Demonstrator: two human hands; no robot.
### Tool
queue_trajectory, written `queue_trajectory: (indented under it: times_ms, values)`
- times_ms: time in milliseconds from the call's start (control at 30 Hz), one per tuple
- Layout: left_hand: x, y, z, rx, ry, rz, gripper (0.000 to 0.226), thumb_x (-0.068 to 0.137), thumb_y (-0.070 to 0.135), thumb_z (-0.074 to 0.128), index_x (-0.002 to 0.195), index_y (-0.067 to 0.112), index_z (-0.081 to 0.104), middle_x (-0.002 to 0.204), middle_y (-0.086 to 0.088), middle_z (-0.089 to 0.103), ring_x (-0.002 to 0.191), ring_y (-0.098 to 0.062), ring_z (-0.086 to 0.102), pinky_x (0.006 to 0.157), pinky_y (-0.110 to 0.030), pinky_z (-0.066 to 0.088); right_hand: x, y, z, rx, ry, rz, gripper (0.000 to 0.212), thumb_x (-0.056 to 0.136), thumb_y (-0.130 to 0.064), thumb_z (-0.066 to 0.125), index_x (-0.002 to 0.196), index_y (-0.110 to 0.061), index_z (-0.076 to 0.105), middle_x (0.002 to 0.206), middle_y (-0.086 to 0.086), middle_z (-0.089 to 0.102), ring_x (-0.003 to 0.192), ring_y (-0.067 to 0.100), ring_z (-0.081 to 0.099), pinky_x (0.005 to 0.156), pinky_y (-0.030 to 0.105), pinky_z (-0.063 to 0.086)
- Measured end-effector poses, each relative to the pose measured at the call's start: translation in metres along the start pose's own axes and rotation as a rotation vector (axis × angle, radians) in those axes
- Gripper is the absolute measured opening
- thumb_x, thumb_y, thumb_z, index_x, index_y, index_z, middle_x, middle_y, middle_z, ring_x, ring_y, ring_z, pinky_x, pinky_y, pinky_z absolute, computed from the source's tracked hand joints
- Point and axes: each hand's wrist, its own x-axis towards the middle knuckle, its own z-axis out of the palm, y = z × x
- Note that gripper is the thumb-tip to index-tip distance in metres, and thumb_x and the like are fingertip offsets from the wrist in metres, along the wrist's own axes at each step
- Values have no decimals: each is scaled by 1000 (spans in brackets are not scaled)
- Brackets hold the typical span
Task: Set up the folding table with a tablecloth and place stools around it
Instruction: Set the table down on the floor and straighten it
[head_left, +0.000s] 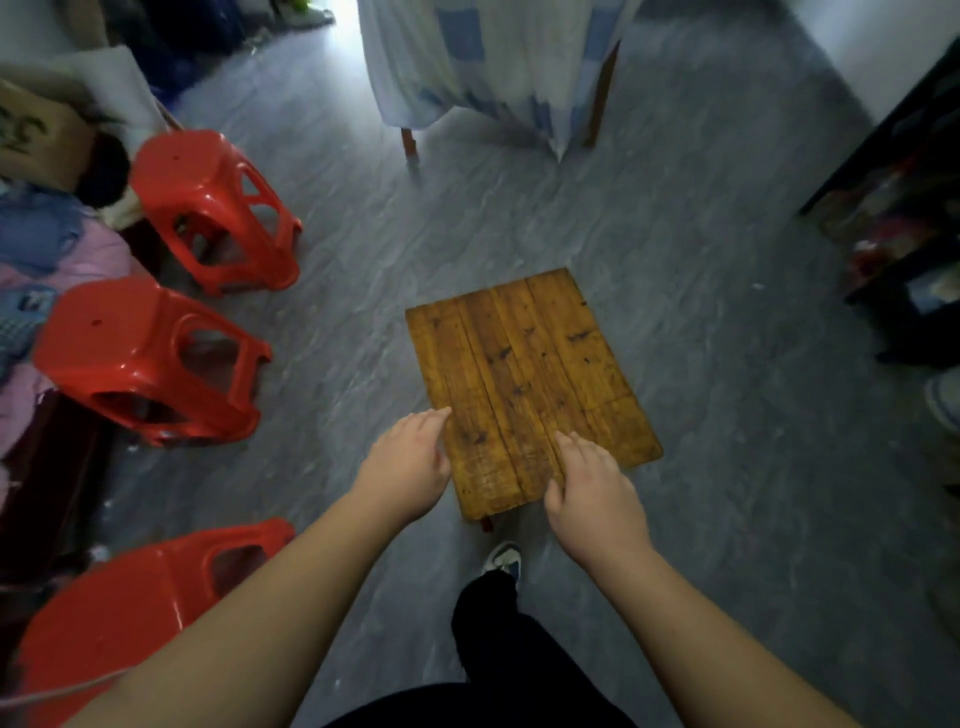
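Table (524, 384) stands unfolded on the floor, bare, no cloth yet. Left hand (410, 462) and right hand (592, 488) open at its near edge. Three red stools (156, 358) wait left.

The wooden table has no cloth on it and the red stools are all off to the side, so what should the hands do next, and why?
Probably take hold of the wooden table at its near edge. Both the left hand and right hand are open over that end, holding nothing. The top is bare, and the three red stools stand away at the left.
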Motion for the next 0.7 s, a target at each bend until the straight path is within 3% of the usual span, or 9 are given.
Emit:
queue_trajectory:
  times_ms: [400,700]
  values:
    - [175,-65,23,81,-269,55,59,95,20,45,152,15,31,155,-6,37,141,-23,34,115,-37,32,114,-4,90,154,-180,318,62,98,-33,44,156,-22,23,160,3,28,145,21,24,114,40,31]
    - [296,-102,5,132,-362,297,65,93,17,48,154,19,26,157,-7,34,144,-24,29,118,-37,27,172,-19,109,203,-170,615,65,98,-34,44,157,-22,18,162,4,24,147,23,22,117,38,26]
